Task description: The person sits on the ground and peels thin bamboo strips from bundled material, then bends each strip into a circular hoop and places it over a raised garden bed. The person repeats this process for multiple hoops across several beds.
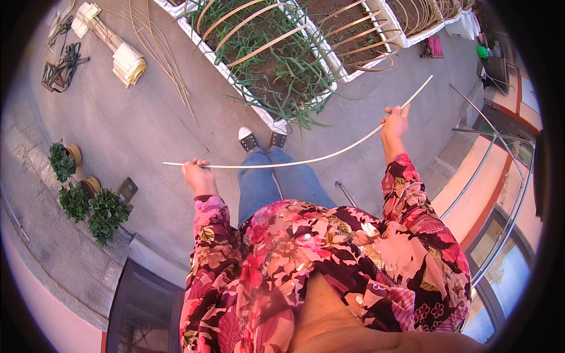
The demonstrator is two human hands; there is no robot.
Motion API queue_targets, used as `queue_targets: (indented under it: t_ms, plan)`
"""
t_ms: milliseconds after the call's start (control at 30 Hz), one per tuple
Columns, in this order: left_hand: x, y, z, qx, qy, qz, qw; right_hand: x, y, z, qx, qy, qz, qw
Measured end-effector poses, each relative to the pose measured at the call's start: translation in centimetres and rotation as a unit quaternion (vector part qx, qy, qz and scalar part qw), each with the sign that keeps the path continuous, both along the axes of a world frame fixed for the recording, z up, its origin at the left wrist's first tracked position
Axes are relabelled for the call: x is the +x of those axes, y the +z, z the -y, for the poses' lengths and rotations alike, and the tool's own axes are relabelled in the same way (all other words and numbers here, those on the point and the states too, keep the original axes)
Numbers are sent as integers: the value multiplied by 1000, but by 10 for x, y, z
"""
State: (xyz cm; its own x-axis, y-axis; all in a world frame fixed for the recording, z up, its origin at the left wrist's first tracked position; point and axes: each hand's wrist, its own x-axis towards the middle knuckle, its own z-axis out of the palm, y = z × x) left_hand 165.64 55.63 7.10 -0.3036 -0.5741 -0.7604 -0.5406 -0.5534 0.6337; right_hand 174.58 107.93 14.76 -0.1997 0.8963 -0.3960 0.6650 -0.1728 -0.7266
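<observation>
A long, thin, pale strip [306, 161], which looks like split bamboo or cane, spans the space in front of me and sags in a shallow bow. My left hand [199, 176] is closed round it close to its left end, with a short tip sticking out. Higher up on the right, my right hand [395, 125] grips it a little short of the other end, which points up and away. Beyond my feet lies a white planter box [263, 113] of soil with green onion-like plants [259, 79]. Thin wooden hoops [268, 45] arch over that box.
More white soil boxes [356, 75] with hoops stand at the far right. Loose long strips [170, 73], a rolled pale bundle [128, 63] and a dark strap-like heap [63, 67] lie far left. Potted plants [106, 215] stand left. Metal poles [497, 136] rise at right.
</observation>
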Motion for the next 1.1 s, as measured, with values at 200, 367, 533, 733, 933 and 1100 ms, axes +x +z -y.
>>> queue_targets:
  t_ms: [200, 367, 533, 733, 933, 1100]
  plan:
    - [23, -38, -87, 17, -234, 109, 966, -61, -34, 24, -32, 139, 158, 977]
    - [19, -44, -122, 91, -384, 159, 905, -88, -39, 31, -161, 315, 264, 897]
    - [-8, -55, -161, 72, -456, 113, 880, -123, -59, 18, -211, 408, 295, 838]
    - [-28, -75, -213, 75, -431, 91, 894, -167, -93, -33, -217, 467, 334, 789]
    - [-25, -84, -232, 16, -453, 74, 888, -166, -114, -45, -240, 492, 357, 757]
    - [-23, -82, -244, 29, -407, 52, 911, -172, -127, -52, -225, 529, 289, 765]
